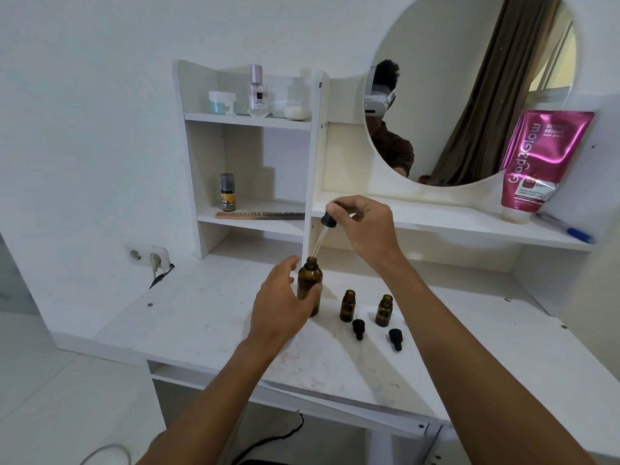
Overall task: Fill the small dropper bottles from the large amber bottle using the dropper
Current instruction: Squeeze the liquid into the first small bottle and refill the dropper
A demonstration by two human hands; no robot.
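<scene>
The large amber bottle stands uncapped on the white table, and my left hand wraps around its left side. My right hand pinches the black bulb of a glass dropper, held tilted with its tip just above the large bottle's mouth. To the right stand two small amber bottles, one nearer the large bottle and one further right, both uncapped. A black dropper cap lies in front of the first, and another in front of the second.
A white shelf unit behind the bottles holds cosmetics, a small yellow-labelled bottle and a comb. A round mirror, a pink tube and a blue pen are at the right. A wall socket sits at the left.
</scene>
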